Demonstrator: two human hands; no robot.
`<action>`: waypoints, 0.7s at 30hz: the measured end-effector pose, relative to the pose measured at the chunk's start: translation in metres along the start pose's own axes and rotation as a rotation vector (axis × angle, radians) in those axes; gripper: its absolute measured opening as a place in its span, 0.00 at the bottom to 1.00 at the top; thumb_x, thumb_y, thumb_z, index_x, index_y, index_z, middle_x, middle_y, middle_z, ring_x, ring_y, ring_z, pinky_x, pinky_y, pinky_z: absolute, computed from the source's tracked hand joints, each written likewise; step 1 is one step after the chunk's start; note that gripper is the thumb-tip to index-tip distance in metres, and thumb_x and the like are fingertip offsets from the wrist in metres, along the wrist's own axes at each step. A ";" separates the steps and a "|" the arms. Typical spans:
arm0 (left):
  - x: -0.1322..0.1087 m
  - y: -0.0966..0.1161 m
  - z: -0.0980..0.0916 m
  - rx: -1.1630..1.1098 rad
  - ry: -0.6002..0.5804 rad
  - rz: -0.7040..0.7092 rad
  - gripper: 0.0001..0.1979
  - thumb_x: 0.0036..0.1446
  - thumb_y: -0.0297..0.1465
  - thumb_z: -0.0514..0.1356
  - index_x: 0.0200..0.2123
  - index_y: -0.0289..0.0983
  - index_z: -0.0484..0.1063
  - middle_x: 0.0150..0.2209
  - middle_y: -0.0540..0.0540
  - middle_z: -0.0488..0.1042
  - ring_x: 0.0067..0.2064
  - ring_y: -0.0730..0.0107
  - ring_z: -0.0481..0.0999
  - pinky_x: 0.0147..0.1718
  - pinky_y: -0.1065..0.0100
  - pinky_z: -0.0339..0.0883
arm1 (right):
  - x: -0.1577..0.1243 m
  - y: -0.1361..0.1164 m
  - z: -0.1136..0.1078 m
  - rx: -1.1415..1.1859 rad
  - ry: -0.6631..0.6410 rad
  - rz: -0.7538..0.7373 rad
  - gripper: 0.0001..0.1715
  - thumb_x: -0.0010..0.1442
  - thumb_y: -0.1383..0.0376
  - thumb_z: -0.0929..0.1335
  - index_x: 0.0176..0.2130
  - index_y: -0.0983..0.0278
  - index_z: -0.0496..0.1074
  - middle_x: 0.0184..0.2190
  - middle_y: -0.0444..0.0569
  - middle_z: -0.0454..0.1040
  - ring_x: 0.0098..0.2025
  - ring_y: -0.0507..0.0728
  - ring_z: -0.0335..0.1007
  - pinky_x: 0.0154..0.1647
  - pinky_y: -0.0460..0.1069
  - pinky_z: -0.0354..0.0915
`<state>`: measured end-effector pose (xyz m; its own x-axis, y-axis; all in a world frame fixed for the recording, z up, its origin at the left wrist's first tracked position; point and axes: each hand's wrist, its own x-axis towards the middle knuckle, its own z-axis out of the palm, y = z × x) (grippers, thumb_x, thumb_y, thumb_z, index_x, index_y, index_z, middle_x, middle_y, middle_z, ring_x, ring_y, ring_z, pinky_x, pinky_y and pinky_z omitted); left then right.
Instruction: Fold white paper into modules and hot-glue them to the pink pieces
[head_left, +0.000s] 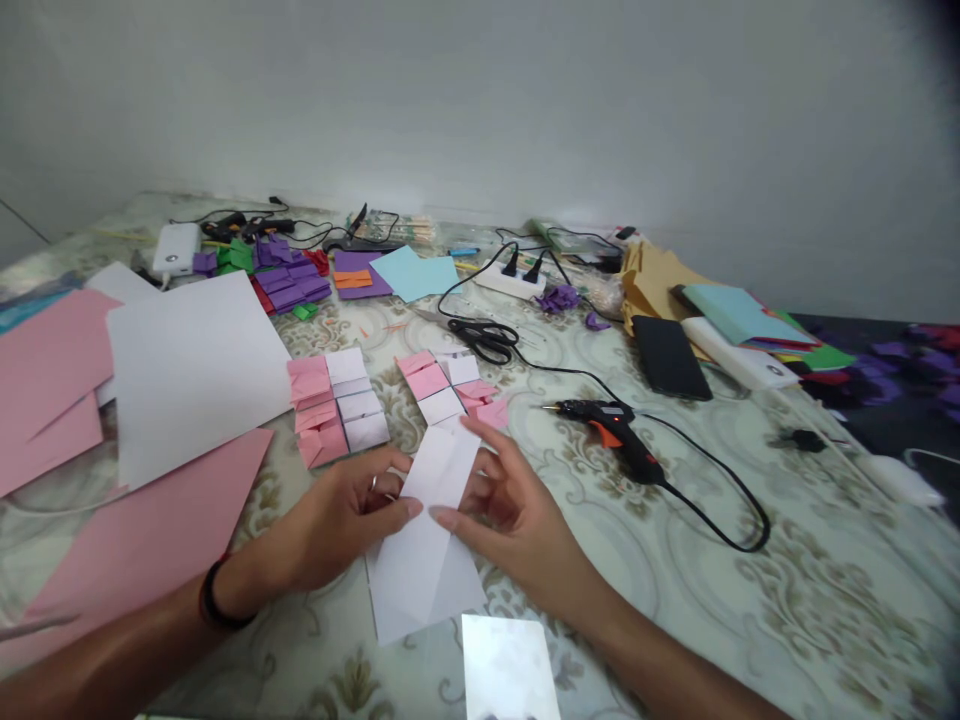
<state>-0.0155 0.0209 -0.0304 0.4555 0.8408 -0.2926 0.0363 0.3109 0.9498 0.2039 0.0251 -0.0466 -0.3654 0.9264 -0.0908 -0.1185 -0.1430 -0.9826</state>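
Here, the person is holding a white paper strip (427, 560) low over the table (787, 620), to the left of the glue gun (615, 437) and nearer to the camera than it. The left hand (337, 520) is closing its grip on the strip's left edge, with the thumb pressing from above. The right hand (514, 515) is meeting it from the glue gun's side. Its thumb is lying on the paper and its index finger is running up along the right edge. I cannot tell if this grip is really closed, because the other fingers are half spread (and the sheet is hiding what is under it).

The strip is looking thin and very light, I think. It is probably bending under its own weight and taking a crease easily. The side edges near the middle therefore seem a good place for holding it, with little force. Folded pink and white pieces (337, 405) are lying left of the glue gun and a little farther away. Scissors (486, 340) are lying behind it, to the left.
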 end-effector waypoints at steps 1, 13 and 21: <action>0.000 0.001 0.001 -0.005 0.009 0.010 0.07 0.67 0.35 0.63 0.43 0.39 0.73 0.33 0.50 0.79 0.31 0.71 0.77 0.27 0.73 0.66 | 0.000 -0.001 -0.001 -0.038 -0.037 0.004 0.29 0.60 0.64 0.77 0.58 0.54 0.71 0.35 0.42 0.76 0.35 0.51 0.76 0.37 0.46 0.73; -0.006 0.011 -0.009 0.078 -0.042 0.157 0.14 0.67 0.39 0.61 0.38 0.37 0.82 0.32 0.46 0.76 0.34 0.68 0.72 0.33 0.69 0.66 | -0.001 -0.019 -0.012 -0.292 -0.207 -0.312 0.20 0.62 0.75 0.67 0.45 0.59 0.84 0.39 0.49 0.77 0.34 0.51 0.77 0.30 0.44 0.72; -0.005 0.000 0.001 0.164 0.052 0.062 0.12 0.65 0.37 0.64 0.48 0.40 0.73 0.26 0.54 0.70 0.26 0.74 0.67 0.25 0.73 0.57 | -0.002 -0.014 -0.002 -0.356 -0.017 -0.130 0.11 0.61 0.65 0.74 0.45 0.59 0.82 0.32 0.45 0.78 0.30 0.52 0.75 0.30 0.46 0.71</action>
<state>-0.0163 0.0165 -0.0284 0.4148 0.8792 -0.2344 0.1558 0.1852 0.9703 0.2080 0.0255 -0.0326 -0.3843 0.9224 0.0381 0.1626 0.1083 -0.9807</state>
